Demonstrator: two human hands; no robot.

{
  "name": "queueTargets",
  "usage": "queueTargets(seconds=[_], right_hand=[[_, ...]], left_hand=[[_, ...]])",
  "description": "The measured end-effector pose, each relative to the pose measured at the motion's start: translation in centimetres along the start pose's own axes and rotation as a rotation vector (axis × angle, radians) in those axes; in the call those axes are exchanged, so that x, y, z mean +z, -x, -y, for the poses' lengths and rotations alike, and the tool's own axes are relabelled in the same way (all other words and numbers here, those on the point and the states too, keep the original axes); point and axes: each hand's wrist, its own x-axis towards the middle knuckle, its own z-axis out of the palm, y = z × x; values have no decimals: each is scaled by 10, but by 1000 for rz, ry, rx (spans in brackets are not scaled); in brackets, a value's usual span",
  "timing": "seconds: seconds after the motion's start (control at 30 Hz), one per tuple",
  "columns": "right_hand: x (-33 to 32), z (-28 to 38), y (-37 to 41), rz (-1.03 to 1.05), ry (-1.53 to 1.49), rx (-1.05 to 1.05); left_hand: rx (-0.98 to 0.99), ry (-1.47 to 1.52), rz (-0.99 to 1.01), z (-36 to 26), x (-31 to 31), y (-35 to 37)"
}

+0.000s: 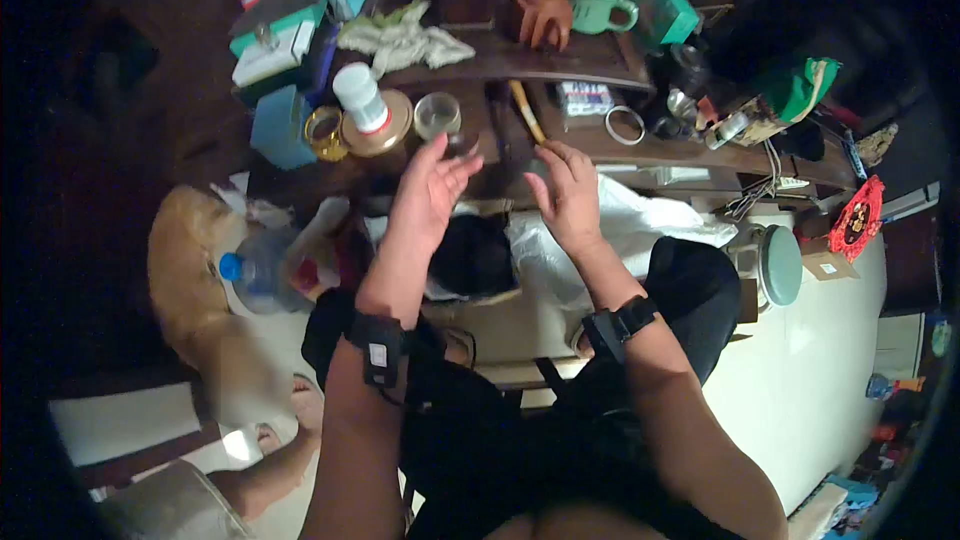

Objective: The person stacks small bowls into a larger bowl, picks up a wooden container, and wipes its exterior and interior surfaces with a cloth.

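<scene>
My left hand (432,195) is raised over the front edge of the dark wooden table, palm turned inward, fingers apart and nothing in them. Just beyond its fingertips stands a small clear glass cup (438,116). My right hand (572,202) is held out with its thumb spread away from the fingers. Its fingertips are right at the near end of a slim stick with a yellow-brown handle (526,112), which points away from me. To the right of the stick lie a small printed pack (585,99) and a white ring (625,125).
A white-capped bottle (361,98) stands on a round lid left of the cup. Farther back are a crumpled cloth (405,38), a brown clay piece (543,15) and a green lidded teapot (597,0). An orange-furred animal (190,270) and another person's arm (265,475) are at left.
</scene>
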Motion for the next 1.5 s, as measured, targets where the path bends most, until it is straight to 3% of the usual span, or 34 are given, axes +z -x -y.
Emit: queueTargets(seconds=[0.03, 0.13, 0.27, 0.37, 0.67, 0.77, 0.9, 0.93, 1.03, 1.13, 1.17, 1.23, 1.37, 1.5], right_hand=[[-1, 5, 8, 34, -42, -21], [8, 19, 39, 499, -130, 0], [78, -5, 97, 711, -127, 113], [115, -11, 119, 751, -112, 260], [148, -10, 133, 655, 102, 344], [122, 5, 99, 708, -63, 351], [71, 46, 30, 571, -398, 342], [63, 51, 15, 444, -391, 250], [33, 65, -45, 303, -468, 283], [36, 58, -105, 96, -388, 191], [37, 57, -124, 39, -363, 128], [45, 55, -158, 82, -188, 130], [81, 30, -205, 207, -49, -21], [98, 19, -226, 380, 74, 41]], left_hand=[[27, 15, 6, -6, 2, 3], [61, 73, 23, -16, 4, 9], [74, 82, 35, -19, 5, 10], [77, 89, 28, -21, 8, 11], [72, 42, 28, -25, 6, 11], [96, 52, 59, -22, 6, 10], [111, 81, 11, -25, 7, 10], [115, 165, 44, -28, 7, 11], [201, 224, 30, -33, 7, 14], [231, 291, 32, -31, 0, 8], [229, 322, -44, -29, 1, 6], [300, 257, -98, -28, 8, 4], [193, 224, -59, -24, -3, -1], [173, 306, -35, -20, -6, -4]])
